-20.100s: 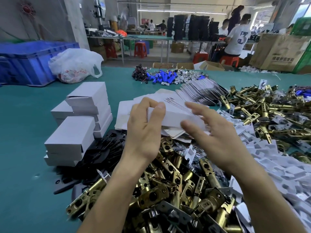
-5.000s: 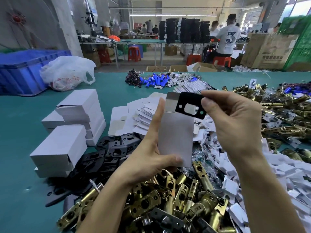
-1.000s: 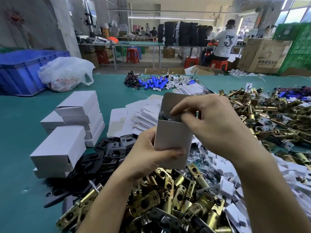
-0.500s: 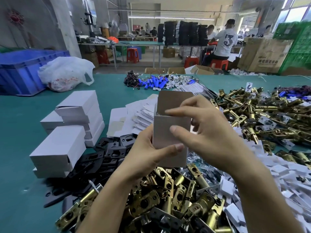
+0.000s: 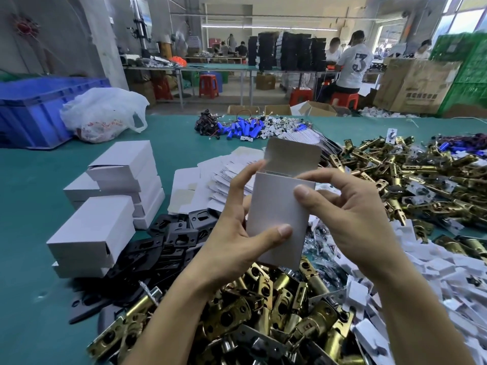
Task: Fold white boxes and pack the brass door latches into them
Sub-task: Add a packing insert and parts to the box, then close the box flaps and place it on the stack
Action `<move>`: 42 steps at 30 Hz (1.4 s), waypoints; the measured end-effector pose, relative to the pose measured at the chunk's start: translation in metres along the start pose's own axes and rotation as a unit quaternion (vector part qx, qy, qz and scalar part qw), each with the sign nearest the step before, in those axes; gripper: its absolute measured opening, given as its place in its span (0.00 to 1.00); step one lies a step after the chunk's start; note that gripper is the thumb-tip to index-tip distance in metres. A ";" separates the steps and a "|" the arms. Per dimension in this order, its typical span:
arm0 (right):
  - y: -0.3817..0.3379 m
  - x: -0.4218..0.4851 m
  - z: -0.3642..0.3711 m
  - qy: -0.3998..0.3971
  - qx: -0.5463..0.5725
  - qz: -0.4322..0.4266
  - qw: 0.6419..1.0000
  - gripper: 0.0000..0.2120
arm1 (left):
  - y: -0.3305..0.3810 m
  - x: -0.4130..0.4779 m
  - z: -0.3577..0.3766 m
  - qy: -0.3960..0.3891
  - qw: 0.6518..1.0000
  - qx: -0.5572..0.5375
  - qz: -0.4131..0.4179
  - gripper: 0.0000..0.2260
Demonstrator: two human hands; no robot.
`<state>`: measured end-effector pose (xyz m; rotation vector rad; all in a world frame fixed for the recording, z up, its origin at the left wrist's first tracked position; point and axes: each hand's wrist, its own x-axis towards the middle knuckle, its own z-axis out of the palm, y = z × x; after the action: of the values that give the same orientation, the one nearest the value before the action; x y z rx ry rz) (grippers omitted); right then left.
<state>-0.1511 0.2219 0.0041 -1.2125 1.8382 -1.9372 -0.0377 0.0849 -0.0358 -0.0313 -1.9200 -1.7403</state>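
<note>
Counter (image 5: 31, 233), teal green, ran across the whole frame. Brass door latches (image 5: 263, 317) lay heaped at the lower middle, and a second heap of latches (image 5: 411, 175) spread over the right of the frame. A blue crate (image 5: 39, 109) stood at the upper left with a white plastic bag (image 5: 102, 114) beside it. Folded white boxes (image 5: 110, 201) were stacked at the left, closed and unprinted. Black plates (image 5: 168, 241) lay in a loose pile between that stack and the near latches, and flat box blanks (image 5: 226, 177) fanned out behind them. Small white packets (image 5: 434, 272) were strewn at the lower right.

At the centre of the frame, held in the air above the near latches, stood the white box (image 5: 276, 214): upright, tall and narrow, its front plain, its top flap raised and greyish inside. The left hand (image 5: 237, 243) gripped it at the left edge, thumb across the lower front, fingers behind. The right hand (image 5: 353, 214) pinched the upper right corner, thumb on the front, forefinger along the open top rim. What lay inside could not be seen.
</note>
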 end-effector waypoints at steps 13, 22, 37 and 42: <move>0.001 0.006 0.005 0.022 0.082 -0.098 0.992 0.15 | -0.006 0.002 -0.003 -0.033 0.998 0.007 -0.051 0.30; 0.006 0.007 0.003 0.043 0.032 -0.013 0.998 0.09 | -0.009 0.002 0.000 -0.016 0.999 0.021 -0.046 0.33; 0.005 0.009 -0.003 0.058 0.061 -0.005 0.996 0.05 | -0.007 -0.002 -0.001 -0.042 0.998 0.032 -0.046 0.43; 0.003 0.008 -0.006 0.011 0.042 0.001 0.999 0.08 | -0.006 -0.002 0.000 -0.039 0.998 0.000 -0.053 0.42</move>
<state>-0.1614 0.2207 0.0058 -1.1696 1.7488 -2.0125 -0.0382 0.0845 -0.0416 0.0026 -2.0098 -1.8330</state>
